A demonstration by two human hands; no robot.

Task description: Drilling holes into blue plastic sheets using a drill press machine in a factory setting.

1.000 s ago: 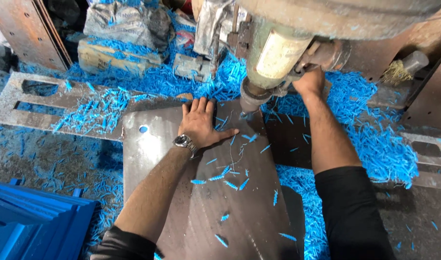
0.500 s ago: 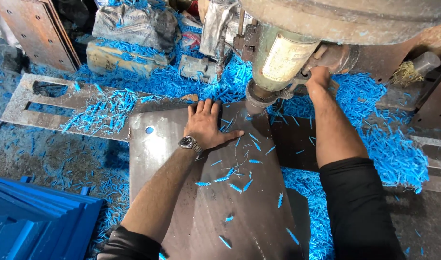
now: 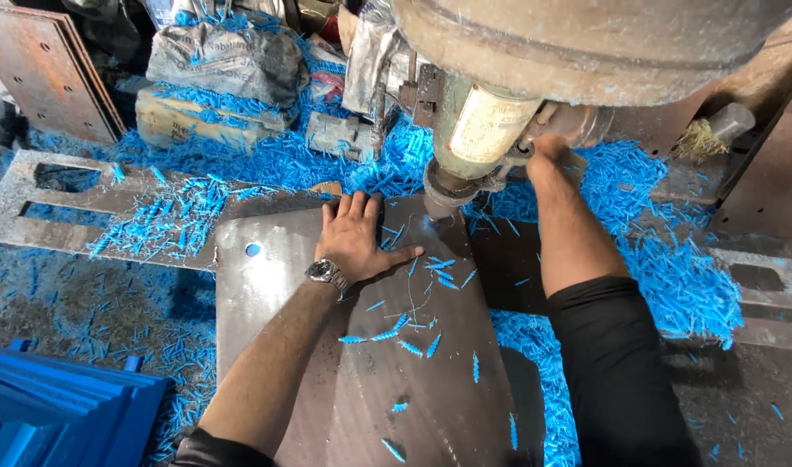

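Plate (image 3: pixel 361 380) lies flat under both arms, long axis running away from the person toward the drill (image 3: pixel 474 138). Far edge sits right beneath the drill nose, just past the fingertips. L hand (image 3: pixel 357 238) is spread flat, palm down on the plate's far end, thumb out to the right; watch (image 3: pixel 327 274) on the wrist. It's the nearer hand to the spot under the spindle, just left of it. R hand (image 3: pixel 547 151) reaches up beside the drill body, at a lever or fitting; grip mostly hidden, can't tell if closed round it. One hole (image 3: pixel 253 250) shows near the plate's left far corner. Blue chips (image 3: pixel 655 251) lie thick all round, a few scattered on the plate. Containers: sack (image 3: pixel 227 60) at back, tied shut, contents unseen. Blue sheets (image 3: pixel 50 406) stacked lower left.
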